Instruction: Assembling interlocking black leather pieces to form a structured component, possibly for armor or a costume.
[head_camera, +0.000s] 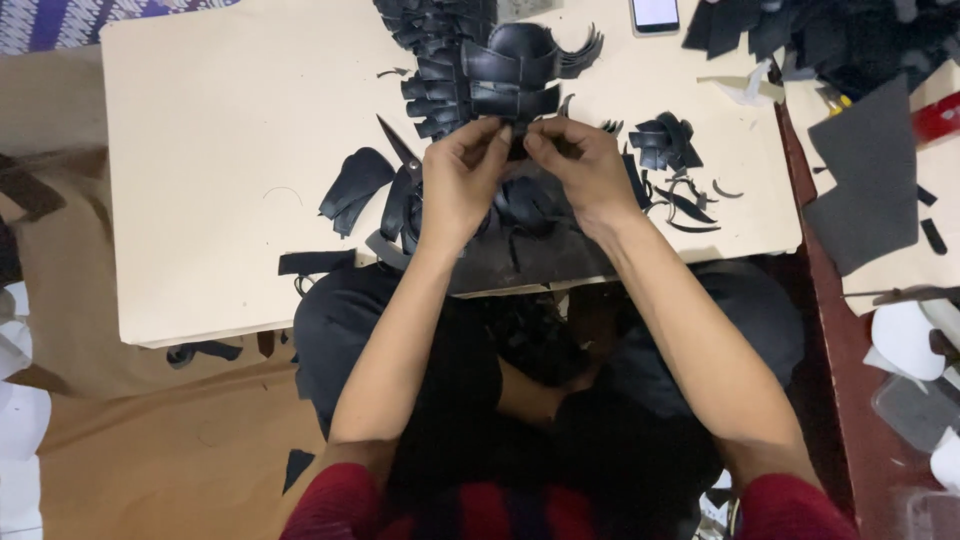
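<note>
Containers: clear plastic tub (915, 410) at right edge, beside white cut shapes (905, 340); contents too blurred to tell.
Work surface: low cream board table (220, 150), bare on its left half, cluttered with black offcuts in the middle and right.
Held piece: small black leather piece (517, 140), pinched between both hands just above table centre, mostly hidden by fingertips.
Left hand: left hand (455, 185) raised off the table, thumb and forefinger closed narrowly on the piece's left end, wrist bent, forearm running down toward the body.
Right hand: right hand (585, 170) mirrored, fingertips closed on the piece's right end, knuckles up; fingertips of the two hands almost touching.
Just behind hands: stack of black folded leather straps (480, 70), fanned, curved pieces on top, touching or just beyond the held piece; cannot tell which.
Left of hands: black-handled scissors (400, 150) lying partly under scraps; curved black leather offcut (355, 185) beside them.
Right of hands: small bundle of black leather loops (668, 142), thin curled trimmings (690, 205) near it.
Top edge: white-screened smartphone (655, 14), flat on the table.
Far right: dark grey felt sheet (865, 180) on a second surface, heap of black material (850, 35) above it.
Below table: dark-trousered knees, red-striped sleeves at bottom edge.
</note>
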